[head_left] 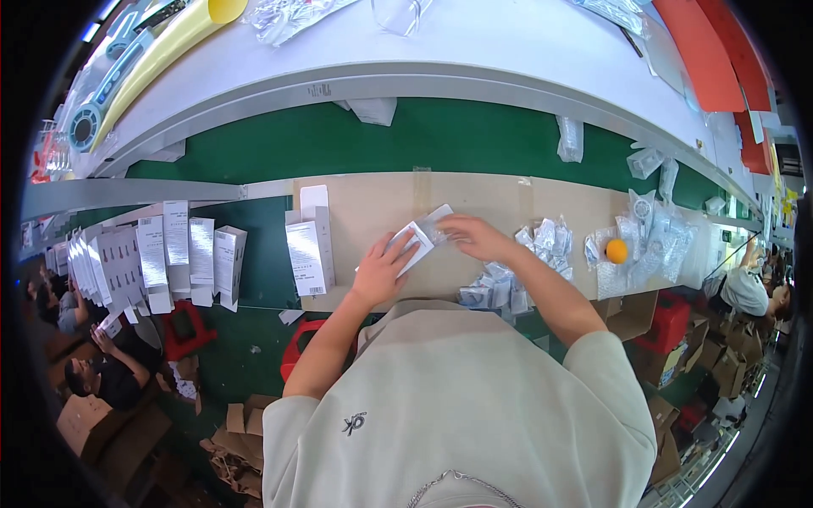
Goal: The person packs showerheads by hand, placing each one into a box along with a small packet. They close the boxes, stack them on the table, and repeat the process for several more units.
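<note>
A small white carton lies tilted over the brown cardboard mat, its open flap pointing away to the right. My left hand grips its near left side with the fingers across the top face. At the open end, my right hand has its fingers closed on a clear plastic packet; what is inside the packet cannot be made out. To the left stands an open white carton with its flap raised. Small clear and white packets are piled beside my right forearm.
Several white cartons stand in rows at the left end. At the right are bubble-wrapped items and an orange ball-shaped thing. A white shelf spans the far side. Red stools and cardboard boxes stand on the floor; other people sit at both sides.
</note>
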